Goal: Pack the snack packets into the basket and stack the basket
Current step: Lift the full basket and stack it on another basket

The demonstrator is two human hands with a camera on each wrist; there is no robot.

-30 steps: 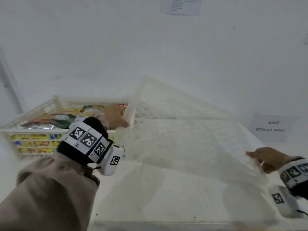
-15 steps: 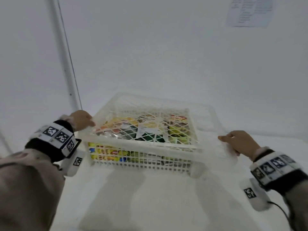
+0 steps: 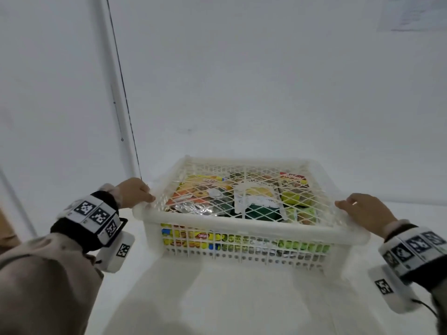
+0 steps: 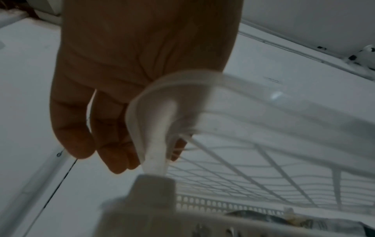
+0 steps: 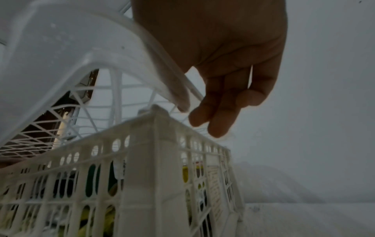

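Observation:
An empty white mesh basket point(image 3: 244, 220) sits level on top of a second white basket point(image 3: 242, 249) that is full of colourful snack packets point(image 3: 200, 197), which show through the mesh floor. My left hand point(image 3: 144, 197) holds the top basket's left rim, thumb above and fingers point(image 4: 113, 144) beneath the rim point(image 4: 182, 89). At the right rim point(image 5: 81, 48) my right hand point(image 3: 344, 205) holds on the same way, its fingers point(image 5: 215, 112) hanging just over the lower basket's corner point(image 5: 154, 152). Whether the top basket is fully seated I cannot tell.
The baskets stand on a white surface point(image 3: 242, 298) close to a white wall point(image 3: 242, 93). A thin black cable point(image 3: 123, 93) runs down the wall at the left. A paper sheet point(image 3: 411, 13) hangs at the top right.
The empty basket was tilted up to the right of the full one. Both hands carried it left and lowered it level over the full basket.

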